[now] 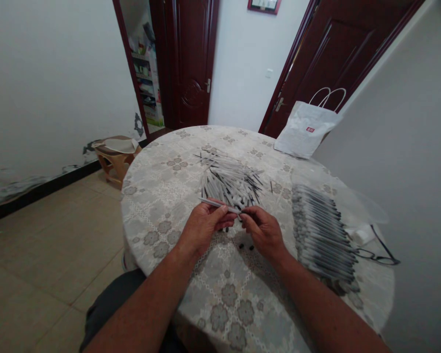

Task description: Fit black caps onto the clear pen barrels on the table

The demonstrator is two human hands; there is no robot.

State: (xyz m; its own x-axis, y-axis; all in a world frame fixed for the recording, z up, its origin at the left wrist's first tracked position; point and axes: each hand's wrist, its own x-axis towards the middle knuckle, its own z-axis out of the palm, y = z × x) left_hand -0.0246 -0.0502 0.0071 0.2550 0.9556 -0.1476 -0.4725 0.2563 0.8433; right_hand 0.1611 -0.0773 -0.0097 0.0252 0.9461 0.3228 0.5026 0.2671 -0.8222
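Note:
My left hand (205, 225) is closed around a thin grey pen (216, 203) that lies level above the round table (158, 196). My right hand (262, 229) pinches the pen's right end with thumb and fingers. Just beyond both hands lies a loose heap of grey and black pens (230, 180). To the right of my right hand, a long neat row of pens (321, 230) lies side by side. A few small black bits (245, 246) rest on the cloth under my hands.
A white paper bag (304, 131) leans at the table's far right. Clear plastic wrap (356, 203) and black-framed glasses (377, 255) lie by the wall. A wooden stool (115, 156) stands on the tiled floor to the left. Dark doors stand behind.

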